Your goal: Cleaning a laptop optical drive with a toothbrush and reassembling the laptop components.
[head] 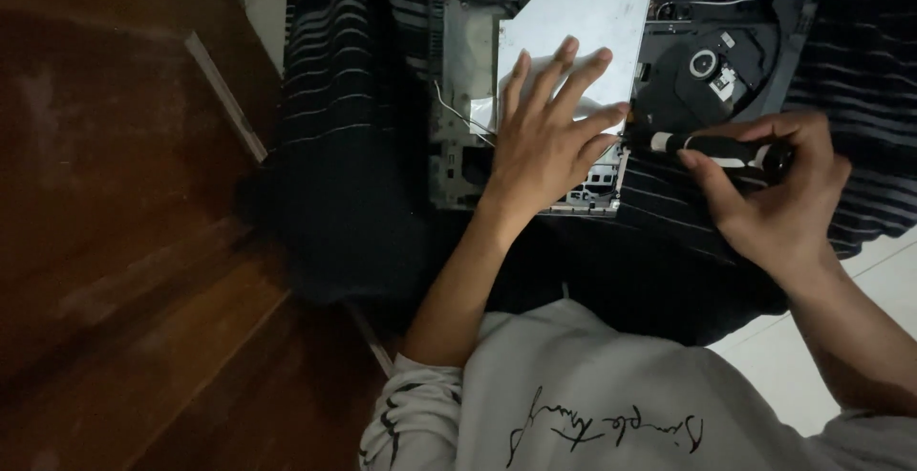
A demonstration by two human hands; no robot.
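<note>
Dark striped cloth (353, 146), wooden floor (115, 242)

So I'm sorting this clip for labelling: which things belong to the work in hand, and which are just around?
In use:
left hand, flat on the silver drive casing
right hand, holding the black screwdriver
opened laptop base
exposed disc drive

Just around:
striped cloth
wooden furniture
white floor

My left hand (549, 132) lies flat, fingers spread, on the silver optical drive (597, 22); just beside the drive's edge, my right hand (778, 189) pinches a screwdriver (712, 148).
</note>
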